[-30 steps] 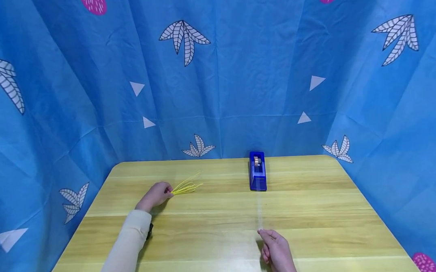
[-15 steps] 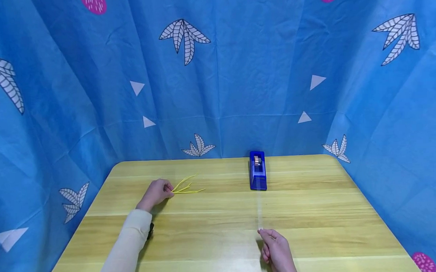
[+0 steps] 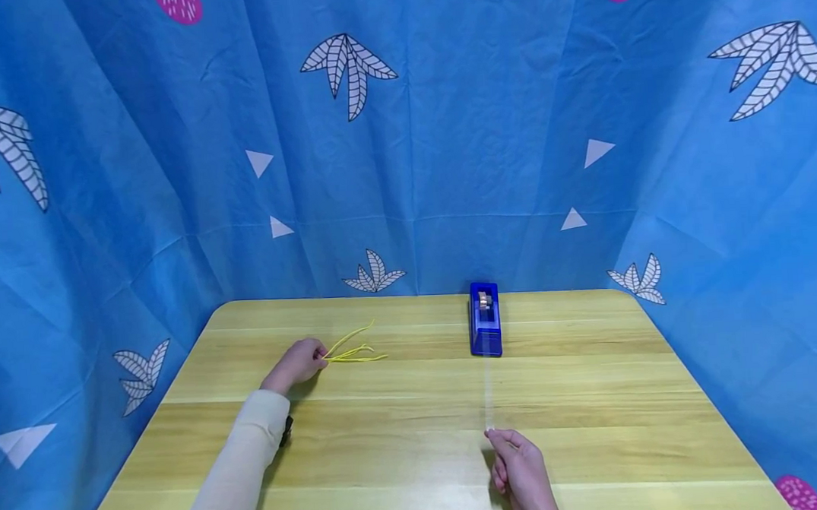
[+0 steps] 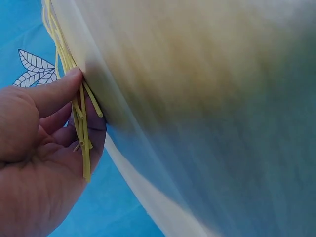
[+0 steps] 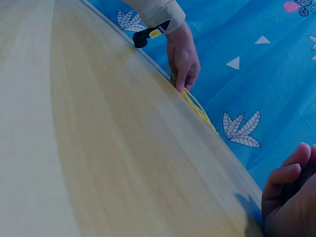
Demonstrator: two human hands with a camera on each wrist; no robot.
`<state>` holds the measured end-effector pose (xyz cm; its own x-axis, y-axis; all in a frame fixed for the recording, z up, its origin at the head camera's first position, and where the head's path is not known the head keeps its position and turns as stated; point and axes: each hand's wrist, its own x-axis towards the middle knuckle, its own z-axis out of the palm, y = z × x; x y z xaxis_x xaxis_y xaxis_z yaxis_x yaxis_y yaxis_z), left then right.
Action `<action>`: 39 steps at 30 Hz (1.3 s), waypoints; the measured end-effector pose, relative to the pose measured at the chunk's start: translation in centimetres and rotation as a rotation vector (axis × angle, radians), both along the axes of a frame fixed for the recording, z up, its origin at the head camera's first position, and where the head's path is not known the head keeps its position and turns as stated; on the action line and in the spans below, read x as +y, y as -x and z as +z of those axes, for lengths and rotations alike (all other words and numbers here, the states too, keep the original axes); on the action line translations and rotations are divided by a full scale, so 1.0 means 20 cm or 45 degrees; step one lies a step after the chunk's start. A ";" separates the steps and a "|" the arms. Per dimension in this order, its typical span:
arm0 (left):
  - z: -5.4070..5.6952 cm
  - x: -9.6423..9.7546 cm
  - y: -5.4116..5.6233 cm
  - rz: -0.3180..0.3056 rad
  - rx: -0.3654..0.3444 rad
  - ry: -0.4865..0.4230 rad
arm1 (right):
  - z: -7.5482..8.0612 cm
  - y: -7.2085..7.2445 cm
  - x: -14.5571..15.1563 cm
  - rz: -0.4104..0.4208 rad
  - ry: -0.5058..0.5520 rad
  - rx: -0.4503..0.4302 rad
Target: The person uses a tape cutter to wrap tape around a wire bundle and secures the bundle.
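Observation:
My left hand [image 3: 298, 364] pinches a bundle of thin yellow cords [image 3: 350, 355] between thumb and fingers, on the left part of the table. In the left wrist view, the cut ends of the yellow cords [image 4: 85, 143] hang below my thumb, across the palm of my left hand [image 4: 42, 128]. A blue tape dispenser [image 3: 486, 337] stands at the table's back. From it a strip of clear tape [image 3: 488, 392] stretches toward me, and my right hand [image 3: 522, 467] pinches its free end. The right wrist view shows curled fingers of my right hand [image 5: 294, 195]; the tape is not visible there.
The wooden table [image 3: 417, 452] has a rounded edge at the back. Blue patterned curtains [image 3: 404, 156] hang behind it and along both sides. A black device [image 3: 286, 431] is strapped at my left wrist, under the light sleeve [image 3: 242, 460].
The yellow cords have shifted in my left hand, their free ends now spread apart. My right hand and the tape strip stay nearly the same; the head view has tilted slightly.

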<state>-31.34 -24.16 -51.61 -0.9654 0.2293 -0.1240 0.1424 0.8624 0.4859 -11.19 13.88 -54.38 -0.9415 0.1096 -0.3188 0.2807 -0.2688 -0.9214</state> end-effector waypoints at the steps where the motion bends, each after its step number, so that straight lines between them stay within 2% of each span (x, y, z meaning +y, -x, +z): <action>1: 0.00 0.00 0.00 -0.010 0.001 0.010 | 0.00 0.00 0.00 0.001 -0.001 0.002; 6: 0.00 0.00 0.00 -0.035 -0.007 0.032 | 0.00 0.00 0.00 0.002 0.002 0.007; 14: 0.00 -0.02 -0.02 -0.035 0.006 -0.035 | 0.00 0.01 0.00 0.003 -0.001 0.012; 21: -0.02 -0.03 -0.01 -0.064 0.083 -0.050 | 0.00 0.01 0.00 0.003 0.004 0.003; 24: -0.03 -0.03 0.00 -0.061 0.080 -0.059 | 0.00 0.01 0.00 0.002 -0.007 0.003; 30: -0.02 -0.03 -0.01 -0.126 0.055 -0.007 | -0.01 0.01 0.00 0.000 -0.012 0.002; 39: 0.00 -0.03 -0.03 -0.206 0.090 0.005 | -0.01 0.00 0.00 0.006 -0.013 0.007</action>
<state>-30.78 -24.78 -51.62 -0.9222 0.3822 -0.0585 0.3132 0.8271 0.4668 -11.28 13.88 -54.57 -0.9437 0.1085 -0.3125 0.2769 -0.2579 -0.9256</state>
